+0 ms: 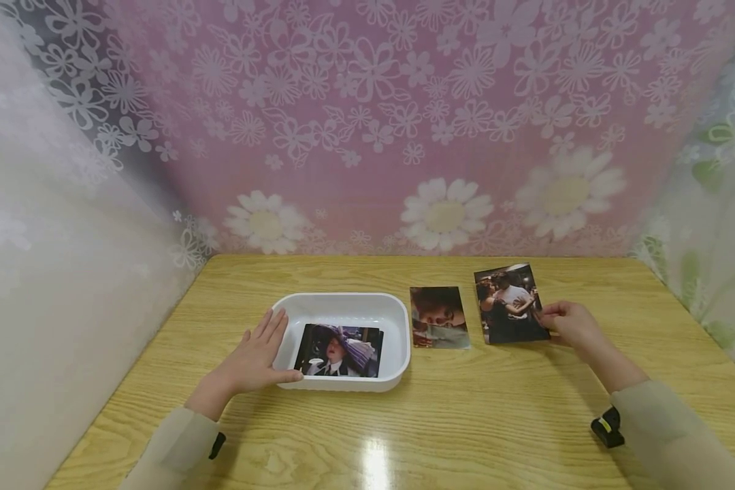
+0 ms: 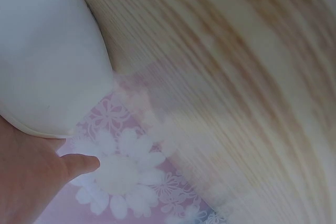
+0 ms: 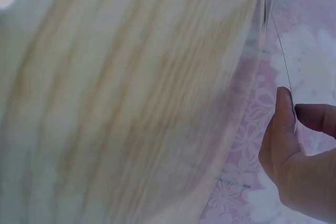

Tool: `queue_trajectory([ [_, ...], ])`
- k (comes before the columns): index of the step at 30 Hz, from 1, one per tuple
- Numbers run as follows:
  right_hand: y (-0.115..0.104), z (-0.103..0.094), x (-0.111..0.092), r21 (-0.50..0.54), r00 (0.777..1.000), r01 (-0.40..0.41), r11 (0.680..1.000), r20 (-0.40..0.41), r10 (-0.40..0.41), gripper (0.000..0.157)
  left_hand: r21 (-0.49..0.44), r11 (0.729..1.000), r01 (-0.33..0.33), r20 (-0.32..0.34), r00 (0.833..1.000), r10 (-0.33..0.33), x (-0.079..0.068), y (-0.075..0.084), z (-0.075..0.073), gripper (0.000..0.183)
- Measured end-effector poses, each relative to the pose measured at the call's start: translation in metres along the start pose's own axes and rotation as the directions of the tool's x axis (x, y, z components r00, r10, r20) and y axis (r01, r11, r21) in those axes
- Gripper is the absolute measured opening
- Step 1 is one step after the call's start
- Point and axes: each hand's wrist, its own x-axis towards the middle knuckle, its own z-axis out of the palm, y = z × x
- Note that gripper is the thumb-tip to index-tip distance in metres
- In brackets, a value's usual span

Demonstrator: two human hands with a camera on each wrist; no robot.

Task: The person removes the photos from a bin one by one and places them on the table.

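My right hand [image 1: 571, 325] pinches the right edge of a photo print [image 1: 510, 306] of two people dancing. Seen edge-on in the right wrist view, the print [image 3: 284, 56] shows as a thin line between thumb and fingers. To its left lies a second, darker photo [image 1: 439, 318]. My left hand [image 1: 251, 357] rests on the left end of a white plastic tub [image 1: 398, 340], fingers straight along the rim and thumb at the front edge. Inside the tub lies a small stack of photos, the top one [image 1: 341, 350] showing a figure in a purple hat.
The wood-grain table [image 1: 318, 435] holds the tub left of centre, with both photos to its right. A pink flowered backdrop [image 1: 367, 136] rises behind the table's far edge, and pale sheeting [image 1: 67, 272] hangs at the left side.
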Motion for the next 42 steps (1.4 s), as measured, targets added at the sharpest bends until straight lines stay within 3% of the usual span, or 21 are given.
queue_trajectory([
  [11, 0.007, -0.003, 0.011, -0.22, 1.0, -0.018, 0.975, -0.003, 0.017, 0.026, -0.01, 1.0, -0.001, -0.005, 1.0, 0.0, -0.001, 0.0, 0.002, 0.105],
  [19, 0.013, -0.003, 0.017, -0.386, 1.0, 0.028, 0.922, 0.006, -0.028, 0.028, -0.011, 1.0, -0.001, -0.005, 1.0, 0.001, -0.002, 0.001, 0.002, 0.105],
  [23, 0.015, -0.002, 0.018, -0.426, 0.999, 0.043, 0.904, 0.008, -0.044, 0.028, -0.007, 1.0, 0.002, 0.0, 1.0, -0.002, -0.002, 0.002, 0.002, 0.104],
  [31, 0.017, -0.003, 0.018, -0.446, 0.999, 0.016, 0.895, 0.036, 0.0, 0.038, 0.004, 1.0, -0.003, -0.007, 1.0, 0.003, -0.002, 0.001, 0.002, 0.103],
  [42, 0.013, 0.002, 0.017, -0.583, 0.996, 0.09, 0.808, 0.05, -0.075, 0.02, 0.003, 1.0, -0.013, -0.021, 1.0, 0.013, -0.001, -0.002, 0.002, 0.104],
])
